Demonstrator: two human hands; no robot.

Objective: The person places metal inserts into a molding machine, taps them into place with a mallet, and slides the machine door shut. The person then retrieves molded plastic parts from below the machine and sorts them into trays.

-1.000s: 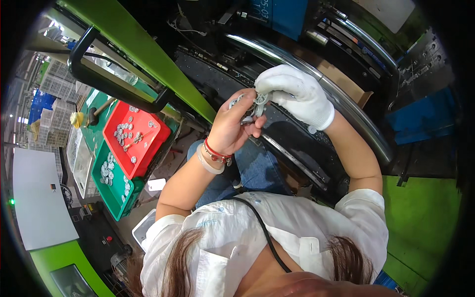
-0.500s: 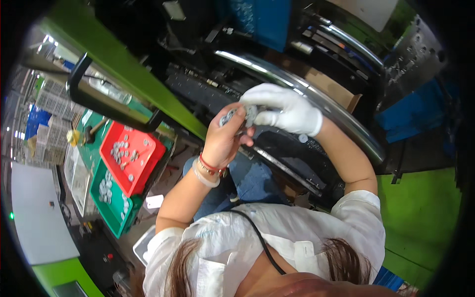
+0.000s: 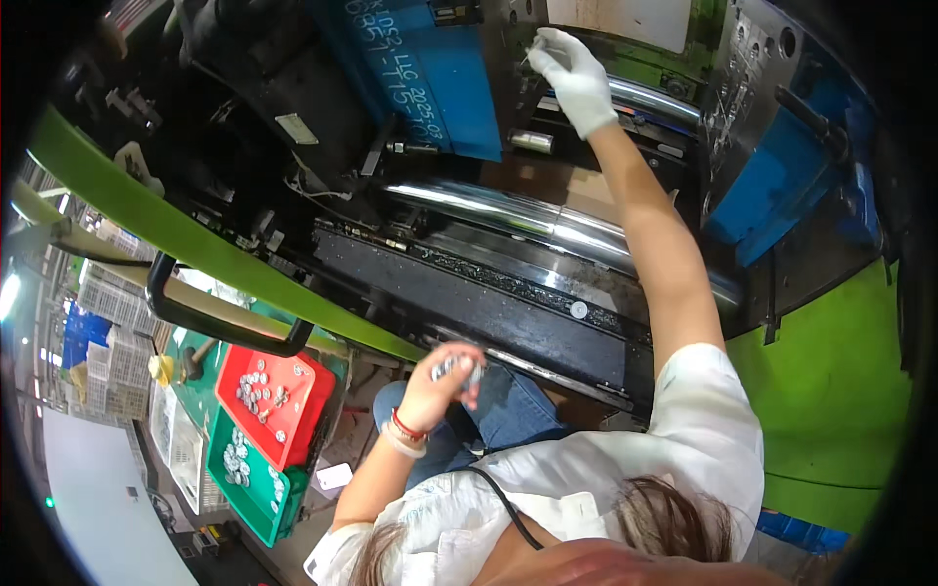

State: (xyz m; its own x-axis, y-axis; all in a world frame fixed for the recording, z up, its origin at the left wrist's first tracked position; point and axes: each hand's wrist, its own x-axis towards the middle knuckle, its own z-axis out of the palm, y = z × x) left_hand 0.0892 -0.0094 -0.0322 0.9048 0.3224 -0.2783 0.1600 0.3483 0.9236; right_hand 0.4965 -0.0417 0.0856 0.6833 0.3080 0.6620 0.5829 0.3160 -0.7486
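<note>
Fingers first. Left hand (image 3: 442,387), bare: I read it as curled closed around a few small grey round parts (image 3: 450,368), thumb over the top, on the body side of my landmark, the polished steel bar (image 3: 489,207). The palm hides the count. Right hand (image 3: 580,86), white-gloved: well beyond the bar, fingers bent toward the thumb close to the edge of the metal plate (image 3: 504,44). A thin pale sliver shows at the tips; I cannot tell whether they grip it or whether they touch the plate.

Handling, my judgement: the parts should be light, stiff and rather smooth, apt to slide over each other in a loose fist. Material uncertain from here. I would take each by its outer rim, thumb opposite forefinger, and press lightly in case thin sections chip.

Outward: one loose pale disc (image 3: 579,310) lies on the body side of the bar, on the dark ledge (image 3: 459,305). Blue block (image 3: 430,83) stands beyond the bar, left of the glove; a second blue block (image 3: 767,190) sits past its right end. Left of the bar and nearer the body, I log a red tray (image 3: 304,427) and a green tray (image 3: 256,520) side by side, both holding small grey discs.
</note>
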